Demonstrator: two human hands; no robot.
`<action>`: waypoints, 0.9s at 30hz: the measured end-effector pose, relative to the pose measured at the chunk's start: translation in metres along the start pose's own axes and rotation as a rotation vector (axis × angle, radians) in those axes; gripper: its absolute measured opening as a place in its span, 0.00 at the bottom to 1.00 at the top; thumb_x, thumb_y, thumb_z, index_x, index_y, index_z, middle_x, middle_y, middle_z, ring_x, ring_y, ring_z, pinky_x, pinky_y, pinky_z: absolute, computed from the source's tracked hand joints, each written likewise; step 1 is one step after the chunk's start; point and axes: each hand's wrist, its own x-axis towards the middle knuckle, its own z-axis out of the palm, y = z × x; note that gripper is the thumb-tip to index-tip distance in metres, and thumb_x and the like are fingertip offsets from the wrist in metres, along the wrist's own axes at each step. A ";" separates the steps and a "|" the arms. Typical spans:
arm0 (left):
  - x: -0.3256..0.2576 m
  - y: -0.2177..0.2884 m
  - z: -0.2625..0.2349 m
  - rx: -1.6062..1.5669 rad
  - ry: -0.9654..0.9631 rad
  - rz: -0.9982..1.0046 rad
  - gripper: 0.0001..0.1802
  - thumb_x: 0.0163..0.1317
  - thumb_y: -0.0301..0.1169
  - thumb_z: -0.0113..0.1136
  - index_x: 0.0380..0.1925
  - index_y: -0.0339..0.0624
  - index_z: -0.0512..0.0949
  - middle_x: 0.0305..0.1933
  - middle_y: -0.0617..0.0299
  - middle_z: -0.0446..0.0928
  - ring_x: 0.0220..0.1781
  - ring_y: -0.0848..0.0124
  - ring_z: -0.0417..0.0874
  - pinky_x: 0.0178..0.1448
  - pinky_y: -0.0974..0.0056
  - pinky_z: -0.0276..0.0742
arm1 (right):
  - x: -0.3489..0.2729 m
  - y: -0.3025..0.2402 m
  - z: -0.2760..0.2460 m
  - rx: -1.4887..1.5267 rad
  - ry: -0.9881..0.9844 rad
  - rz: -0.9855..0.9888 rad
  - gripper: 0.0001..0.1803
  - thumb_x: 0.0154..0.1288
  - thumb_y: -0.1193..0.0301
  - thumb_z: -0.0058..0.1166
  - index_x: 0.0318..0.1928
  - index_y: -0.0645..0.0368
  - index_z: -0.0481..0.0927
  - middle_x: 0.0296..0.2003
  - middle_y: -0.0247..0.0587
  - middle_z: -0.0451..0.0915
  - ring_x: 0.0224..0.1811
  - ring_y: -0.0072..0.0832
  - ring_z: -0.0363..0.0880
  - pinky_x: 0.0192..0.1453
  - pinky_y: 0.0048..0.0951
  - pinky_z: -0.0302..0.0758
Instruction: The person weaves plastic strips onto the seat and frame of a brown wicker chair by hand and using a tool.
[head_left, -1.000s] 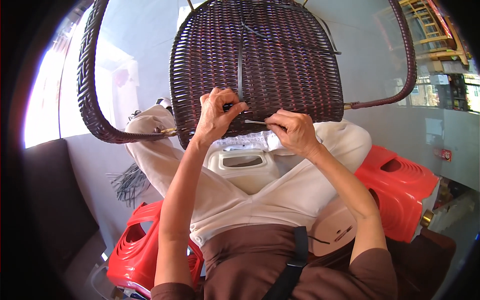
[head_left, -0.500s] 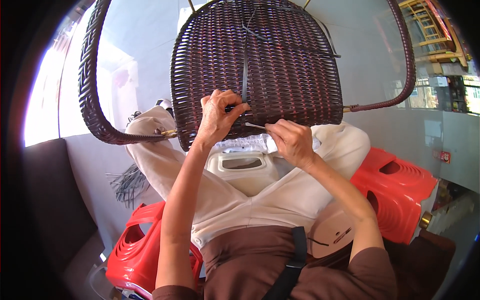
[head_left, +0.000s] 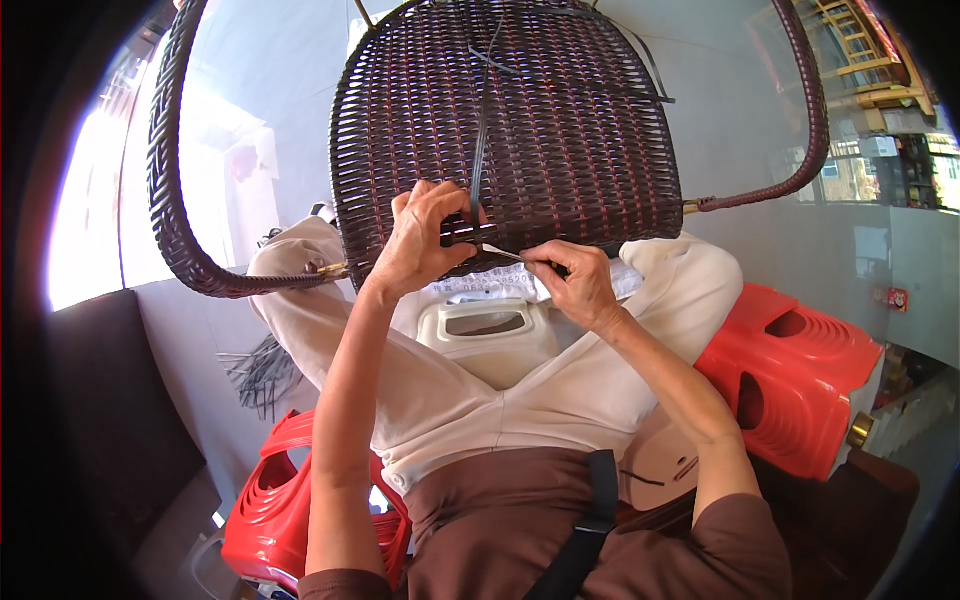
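Observation:
A dark brown woven wicker chair (head_left: 560, 130) is in front of me, its curved panel facing up. A loose flat weaving strip (head_left: 479, 165) runs down the panel's middle to my left fingers. My left hand (head_left: 422, 238) rests at the panel's near edge, thumb apart from the fingers, the fingertips touching the weave beside the strip. My right hand (head_left: 578, 280) is closed around a thin metal pick (head_left: 500, 252). Its pale tip points left, at the weave near my left thumb. Most of the pick's handle is hidden in my fingers.
Looped wicker arms (head_left: 172, 170) rise on both sides of the panel. A cream plastic stool (head_left: 485, 340) stands between my legs, with a printed white cloth (head_left: 495, 287) behind it. Red plastic stools (head_left: 800, 370) flank me. Dark loose strips (head_left: 262, 375) lie on the floor at left.
My left thumb has come down, away from the fingers. The pick's tip has shifted slightly left, closer to that thumb. The chair panel sits a little further left in view.

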 end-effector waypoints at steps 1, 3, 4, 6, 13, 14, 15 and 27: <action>-0.001 0.001 -0.001 0.002 -0.002 0.000 0.15 0.36 0.25 0.66 0.30 0.45 0.76 0.31 0.65 0.74 0.36 0.65 0.68 0.47 0.62 0.63 | 0.000 0.000 0.000 0.002 0.001 0.000 0.04 0.52 0.76 0.58 0.31 0.57 0.80 0.26 0.38 0.80 0.27 0.35 0.79 0.29 0.30 0.74; 0.000 0.000 -0.001 0.012 -0.008 -0.006 0.15 0.37 0.25 0.67 0.29 0.44 0.76 0.31 0.65 0.74 0.36 0.64 0.68 0.47 0.63 0.63 | -0.001 0.001 0.000 -0.020 -0.005 -0.018 0.05 0.51 0.75 0.59 0.31 0.56 0.80 0.25 0.36 0.80 0.26 0.35 0.79 0.28 0.29 0.74; 0.000 0.000 -0.001 0.012 -0.010 -0.004 0.15 0.37 0.25 0.67 0.29 0.44 0.76 0.31 0.65 0.74 0.36 0.64 0.68 0.47 0.63 0.63 | -0.001 0.001 -0.001 -0.021 -0.003 -0.017 0.05 0.51 0.75 0.59 0.31 0.56 0.80 0.25 0.36 0.80 0.26 0.35 0.79 0.28 0.29 0.74; 0.000 -0.004 -0.001 -0.143 -0.066 -0.037 0.11 0.43 0.26 0.64 0.30 0.46 0.77 0.30 0.66 0.70 0.40 0.66 0.68 0.54 0.58 0.55 | 0.001 -0.003 -0.002 -0.127 0.006 -0.095 0.06 0.50 0.76 0.60 0.31 0.56 0.80 0.23 0.35 0.78 0.25 0.34 0.78 0.27 0.29 0.74; 0.003 -0.010 0.003 -0.249 -0.036 -0.082 0.03 0.55 0.28 0.57 0.28 0.42 0.78 0.29 0.64 0.71 0.37 0.67 0.67 0.52 0.59 0.55 | 0.015 -0.003 -0.014 -0.265 -0.063 -0.261 0.06 0.48 0.75 0.60 0.30 0.55 0.81 0.22 0.33 0.77 0.23 0.32 0.77 0.26 0.30 0.74; 0.004 -0.009 0.004 -0.203 0.010 -0.052 0.03 0.55 0.27 0.56 0.26 0.40 0.78 0.29 0.63 0.73 0.35 0.65 0.67 0.48 0.61 0.59 | 0.018 -0.001 -0.016 -0.283 -0.084 -0.288 0.06 0.47 0.75 0.60 0.30 0.54 0.81 0.22 0.32 0.77 0.23 0.31 0.77 0.26 0.29 0.74; 0.004 -0.008 0.005 -0.156 0.057 -0.021 0.04 0.54 0.25 0.55 0.25 0.38 0.78 0.28 0.61 0.76 0.33 0.64 0.67 0.44 0.63 0.63 | 0.020 0.000 -0.017 -0.301 -0.106 -0.316 0.07 0.47 0.75 0.60 0.30 0.54 0.81 0.23 0.32 0.77 0.24 0.30 0.77 0.25 0.29 0.74; 0.002 -0.010 0.010 -0.174 0.025 -0.115 0.05 0.57 0.30 0.57 0.26 0.41 0.77 0.28 0.65 0.70 0.37 0.67 0.66 0.51 0.61 0.53 | 0.030 0.002 -0.020 -0.354 -0.167 -0.413 0.06 0.48 0.74 0.57 0.29 0.53 0.79 0.22 0.30 0.75 0.23 0.28 0.77 0.25 0.27 0.74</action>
